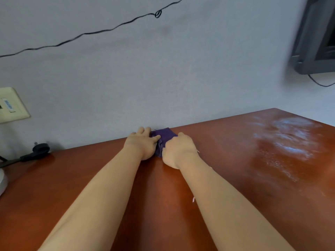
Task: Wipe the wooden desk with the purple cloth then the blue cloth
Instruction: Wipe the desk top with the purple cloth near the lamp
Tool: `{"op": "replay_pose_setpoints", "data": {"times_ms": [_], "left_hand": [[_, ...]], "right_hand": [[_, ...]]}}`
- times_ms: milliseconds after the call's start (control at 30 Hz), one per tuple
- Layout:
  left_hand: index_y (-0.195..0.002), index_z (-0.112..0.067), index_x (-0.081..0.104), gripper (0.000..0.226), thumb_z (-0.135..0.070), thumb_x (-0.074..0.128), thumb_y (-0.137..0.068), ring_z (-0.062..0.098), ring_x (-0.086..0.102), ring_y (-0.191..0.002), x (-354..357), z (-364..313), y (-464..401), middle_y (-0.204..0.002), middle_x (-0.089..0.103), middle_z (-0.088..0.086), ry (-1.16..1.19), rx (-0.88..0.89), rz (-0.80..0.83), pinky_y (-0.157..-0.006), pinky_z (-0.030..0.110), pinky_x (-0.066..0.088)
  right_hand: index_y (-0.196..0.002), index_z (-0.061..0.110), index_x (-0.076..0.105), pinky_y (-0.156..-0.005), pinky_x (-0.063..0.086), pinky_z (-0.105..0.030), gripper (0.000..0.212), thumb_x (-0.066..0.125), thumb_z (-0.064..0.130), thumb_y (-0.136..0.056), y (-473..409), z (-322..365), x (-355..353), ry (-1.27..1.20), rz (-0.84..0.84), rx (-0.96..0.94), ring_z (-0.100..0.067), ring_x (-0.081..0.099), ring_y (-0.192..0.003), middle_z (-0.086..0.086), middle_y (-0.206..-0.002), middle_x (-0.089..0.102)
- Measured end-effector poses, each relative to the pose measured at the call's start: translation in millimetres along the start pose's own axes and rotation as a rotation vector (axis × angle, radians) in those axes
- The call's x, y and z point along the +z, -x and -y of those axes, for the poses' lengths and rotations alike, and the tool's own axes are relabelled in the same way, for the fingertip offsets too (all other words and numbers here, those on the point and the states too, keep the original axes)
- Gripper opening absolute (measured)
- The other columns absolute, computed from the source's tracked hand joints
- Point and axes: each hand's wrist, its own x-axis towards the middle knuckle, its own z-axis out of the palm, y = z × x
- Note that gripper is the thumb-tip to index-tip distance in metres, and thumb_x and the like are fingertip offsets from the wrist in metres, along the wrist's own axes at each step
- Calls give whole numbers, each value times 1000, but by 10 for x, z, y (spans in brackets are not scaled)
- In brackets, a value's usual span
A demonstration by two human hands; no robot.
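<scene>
A bunched purple cloth (164,137) lies on the reddish-brown wooden desk (235,169) at its far edge, against the wall. My left hand (142,144) grips the cloth's left side, fingers curled over it. My right hand (178,151) presses on its right side, fingers closed around the fabric. Both arms stretch out over the desk's middle. Most of the cloth is hidden between my hands. No blue cloth is in view.
A black cable and plug (36,151) lie at the desk's far left corner, beside a white object (2,182) at the left edge. A beige wall socket (10,105) sits left; a dark monitor (317,37) hangs upper right. Glare marks the desk's right part.
</scene>
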Motion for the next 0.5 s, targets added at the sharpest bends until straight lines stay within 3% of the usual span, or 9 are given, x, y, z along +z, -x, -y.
{"op": "replay_pose_setpoints", "data": {"times_ms": [133, 233, 300, 367, 433, 500], "left_hand": [[-148, -27, 29, 46, -33, 27, -103, 25, 37, -123, -8, -12, 52, -137, 38, 5, -13, 49, -134, -99, 36, 33], [-132, -16, 50, 37, -24, 34, -100, 26, 45, -117, 4, -109, 174, -130, 49, 8, 172, 16, -167, -93, 37, 40], [-121, -10, 56, 35, -27, 32, -101, 28, 48, -114, -44, -143, 277, -128, 53, 12, 356, -12, -105, -93, 38, 41], [-132, -11, 49, 42, -34, 30, -102, 29, 46, -123, -103, -176, 396, -140, 47, 13, 479, -31, 37, -101, 37, 37], [-150, -16, 24, 53, -39, 29, -103, 27, 29, -140, -120, -221, 464, -157, 22, 7, 471, -38, 145, -113, 41, 25], [-153, -20, 9, 56, -38, 27, -103, 26, 15, -146, -104, -246, 439, -161, 6, 5, 424, -30, 161, -117, 44, 16]], "right_hand": [[-85, 17, 53, -82, 36, -31, 35, 25, 29, -101, 48, -109, 59, -52, -26, -18, -20, 35, -81, -3, -88, 59], [-91, 15, 58, -88, 41, -33, 31, 29, 26, -100, 148, -72, 89, -65, 3, -24, -20, 36, -81, -5, -96, 64], [-95, 14, 59, -89, 43, -34, 28, 32, 23, -98, 227, -92, 55, -119, 9, -19, -22, 44, -89, -6, -98, 63], [-106, 12, 59, -88, 42, -32, 28, 34, 22, -97, 333, -153, -10, -175, 20, -16, -22, 47, -101, -6, -104, 61], [-115, 13, 55, -86, 38, -31, 28, 35, 20, -97, 410, -192, -34, -185, 36, -17, -22, 46, -107, -6, -111, 57], [-117, 12, 53, -88, 35, -30, 27, 35, 20, -97, 441, -186, -24, -145, 24, -31, -22, 45, -111, -5, -115, 56]]}}
